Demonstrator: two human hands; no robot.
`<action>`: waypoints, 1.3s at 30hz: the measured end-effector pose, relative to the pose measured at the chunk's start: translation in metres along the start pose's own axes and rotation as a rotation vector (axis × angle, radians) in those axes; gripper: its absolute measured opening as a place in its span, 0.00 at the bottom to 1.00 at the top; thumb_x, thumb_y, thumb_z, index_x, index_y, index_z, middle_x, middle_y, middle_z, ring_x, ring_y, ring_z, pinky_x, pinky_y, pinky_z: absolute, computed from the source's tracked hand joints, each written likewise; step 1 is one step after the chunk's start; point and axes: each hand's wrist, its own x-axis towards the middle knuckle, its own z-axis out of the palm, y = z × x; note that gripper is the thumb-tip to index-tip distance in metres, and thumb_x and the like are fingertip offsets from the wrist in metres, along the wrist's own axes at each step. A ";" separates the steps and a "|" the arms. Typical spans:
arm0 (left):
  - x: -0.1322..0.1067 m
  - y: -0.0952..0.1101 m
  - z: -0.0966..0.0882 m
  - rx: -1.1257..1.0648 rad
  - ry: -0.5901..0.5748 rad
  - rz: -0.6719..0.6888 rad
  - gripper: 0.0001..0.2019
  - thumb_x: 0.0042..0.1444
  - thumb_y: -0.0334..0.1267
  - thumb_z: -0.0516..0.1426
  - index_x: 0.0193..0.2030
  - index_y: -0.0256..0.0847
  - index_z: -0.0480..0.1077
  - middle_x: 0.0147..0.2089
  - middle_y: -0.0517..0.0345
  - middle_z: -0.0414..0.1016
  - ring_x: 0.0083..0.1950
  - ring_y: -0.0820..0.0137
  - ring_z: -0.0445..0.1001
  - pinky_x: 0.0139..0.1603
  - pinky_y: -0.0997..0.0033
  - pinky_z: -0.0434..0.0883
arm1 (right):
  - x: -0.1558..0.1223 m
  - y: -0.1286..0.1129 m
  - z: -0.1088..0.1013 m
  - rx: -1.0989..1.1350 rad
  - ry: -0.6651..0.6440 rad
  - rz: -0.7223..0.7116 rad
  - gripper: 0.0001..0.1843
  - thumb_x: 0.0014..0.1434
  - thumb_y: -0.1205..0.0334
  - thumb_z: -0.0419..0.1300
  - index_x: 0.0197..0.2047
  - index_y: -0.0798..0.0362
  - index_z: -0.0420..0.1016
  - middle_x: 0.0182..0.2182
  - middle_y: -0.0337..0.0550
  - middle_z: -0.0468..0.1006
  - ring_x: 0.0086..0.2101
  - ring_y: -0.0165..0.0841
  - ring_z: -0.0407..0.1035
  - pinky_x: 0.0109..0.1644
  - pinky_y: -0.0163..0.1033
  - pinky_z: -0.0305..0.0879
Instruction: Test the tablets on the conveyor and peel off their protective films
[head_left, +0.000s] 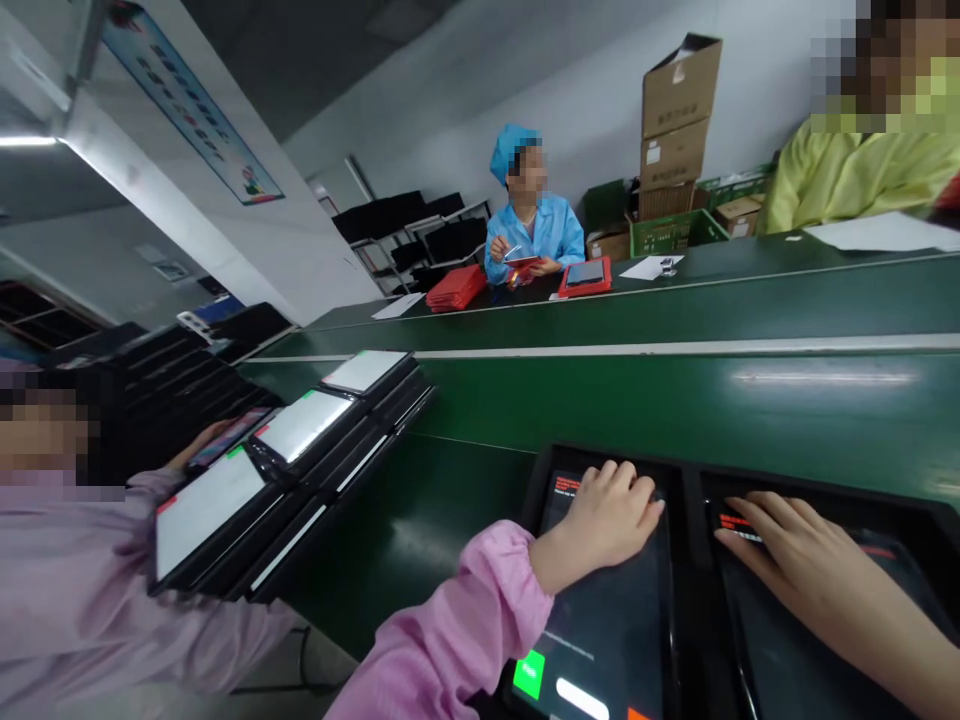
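The left hand [613, 508] curls its fingers over the upper right edge of the left tablet [600, 610], any pinch hidden; the right hand [806, 555] stretches its fingers, thumb apart, over the right tablet [780, 630]. Both, in black surrounds [684, 570] on the counter [442, 500], seem stiff, slick, breakable: best gripped by side edges.

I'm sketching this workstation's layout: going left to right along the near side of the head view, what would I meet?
Co-worker in pink → stacked black slabs with pale tops → left hand over the left dark screen → right hand over the right dark screen.
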 end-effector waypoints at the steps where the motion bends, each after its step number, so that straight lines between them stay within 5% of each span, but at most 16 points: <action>1: -0.001 0.001 0.000 -0.002 0.009 0.000 0.14 0.75 0.45 0.55 0.50 0.37 0.77 0.47 0.47 0.79 0.50 0.56 0.78 0.47 0.56 0.78 | 0.001 -0.002 0.001 -0.002 0.013 0.013 0.32 0.79 0.49 0.39 0.43 0.48 0.84 0.43 0.51 0.83 0.39 0.42 0.78 0.34 0.44 0.75; 5: -0.009 0.004 -0.001 -0.018 0.047 0.008 0.16 0.76 0.45 0.53 0.44 0.40 0.78 0.44 0.52 0.80 0.48 0.59 0.80 0.55 0.51 0.76 | 0.003 -0.006 0.007 -0.030 0.044 0.041 0.32 0.80 0.47 0.38 0.46 0.48 0.83 0.44 0.47 0.84 0.40 0.41 0.78 0.36 0.44 0.72; 8: -0.015 0.002 0.003 -0.044 0.128 -0.011 0.12 0.75 0.46 0.55 0.53 0.46 0.78 0.50 0.54 0.81 0.51 0.61 0.80 0.64 0.49 0.72 | 0.004 -0.011 0.010 -0.042 0.047 0.083 0.36 0.81 0.47 0.34 0.47 0.50 0.83 0.45 0.48 0.84 0.41 0.41 0.78 0.42 0.46 0.70; 11: -0.015 -0.007 0.012 -0.048 0.187 -0.058 0.13 0.74 0.45 0.55 0.58 0.45 0.76 0.53 0.52 0.81 0.54 0.60 0.79 0.59 0.55 0.75 | 0.007 -0.017 0.014 -0.070 0.013 0.174 0.33 0.81 0.46 0.37 0.49 0.51 0.82 0.44 0.50 0.83 0.42 0.41 0.77 0.45 0.48 0.68; 16: -0.006 -0.016 0.024 -0.025 0.221 -0.076 0.13 0.73 0.43 0.55 0.43 0.42 0.79 0.42 0.51 0.81 0.46 0.59 0.80 0.47 0.61 0.75 | 0.014 -0.021 0.016 -0.068 -0.123 0.304 0.24 0.81 0.52 0.44 0.44 0.49 0.80 0.37 0.45 0.80 0.39 0.37 0.73 0.39 0.42 0.62; 22: -0.006 -0.012 0.019 0.011 0.342 -0.105 0.13 0.73 0.41 0.56 0.38 0.41 0.77 0.38 0.52 0.80 0.44 0.59 0.80 0.49 0.56 0.73 | 0.023 -0.021 0.006 -0.062 -0.150 0.365 0.13 0.76 0.55 0.58 0.40 0.55 0.75 0.35 0.39 0.74 0.38 0.34 0.71 0.43 0.41 0.68; 29: -0.005 -0.016 0.007 -0.038 0.447 -0.059 0.09 0.71 0.39 0.58 0.39 0.42 0.77 0.39 0.53 0.80 0.44 0.59 0.80 0.49 0.57 0.73 | 0.034 -0.025 -0.006 -0.040 -0.137 0.392 0.13 0.73 0.54 0.63 0.41 0.55 0.75 0.35 0.39 0.76 0.38 0.34 0.72 0.47 0.43 0.72; 34: -0.072 -0.034 -0.013 -0.144 0.472 -0.088 0.15 0.75 0.43 0.52 0.59 0.44 0.75 0.58 0.47 0.78 0.60 0.56 0.77 0.64 0.51 0.72 | 0.008 -0.025 -0.060 0.054 -0.075 0.400 0.17 0.79 0.54 0.50 0.53 0.49 0.79 0.46 0.48 0.81 0.46 0.40 0.74 0.50 0.49 0.67; 39: -0.184 -0.037 -0.017 -0.253 0.321 -0.070 0.14 0.76 0.45 0.52 0.60 0.47 0.73 0.51 0.54 0.81 0.50 0.64 0.82 0.49 0.67 0.79 | -0.034 -0.055 -0.126 0.270 -0.048 0.292 0.14 0.78 0.54 0.52 0.53 0.47 0.77 0.44 0.43 0.82 0.42 0.34 0.76 0.45 0.41 0.70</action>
